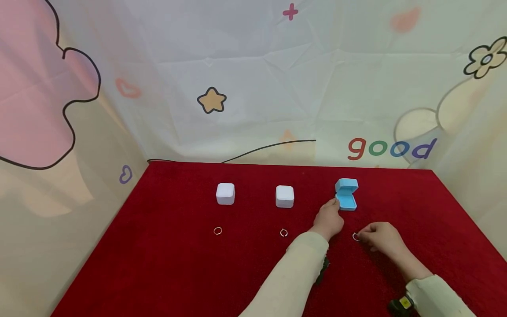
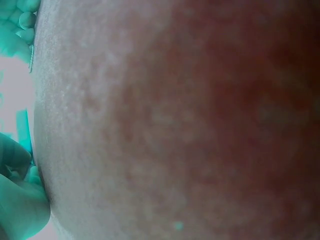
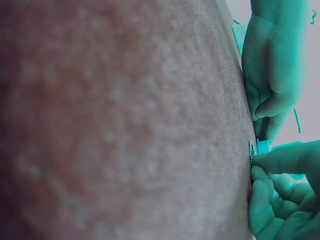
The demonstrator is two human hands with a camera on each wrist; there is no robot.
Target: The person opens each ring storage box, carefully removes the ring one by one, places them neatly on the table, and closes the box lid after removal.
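Note:
The light blue ring box (image 1: 347,201) stands with its lid raised at the back right of the red cloth. At its left front edge my left hand (image 1: 328,219) holds it with the fingertips. In front of the box, my right hand (image 1: 382,237) pinches a silver-coloured ring (image 1: 354,237) between thumb and forefinger. From the side, the right wrist view shows that ring (image 3: 251,153) standing on edge at the cloth, its surface textured. My left hand (image 3: 275,65) also appears there, fingers pointing down. In the left wrist view, only part of my left hand (image 2: 22,200) shows.
Two white ring boxes (image 1: 225,193), (image 1: 284,196) stand shut to the left of the blue one. A plain thin ring (image 1: 218,230) and a second ring (image 1: 283,232) with a gap lie in front of them. A printed curtain (image 1: 253,88) hangs behind the red cloth (image 1: 166,255).

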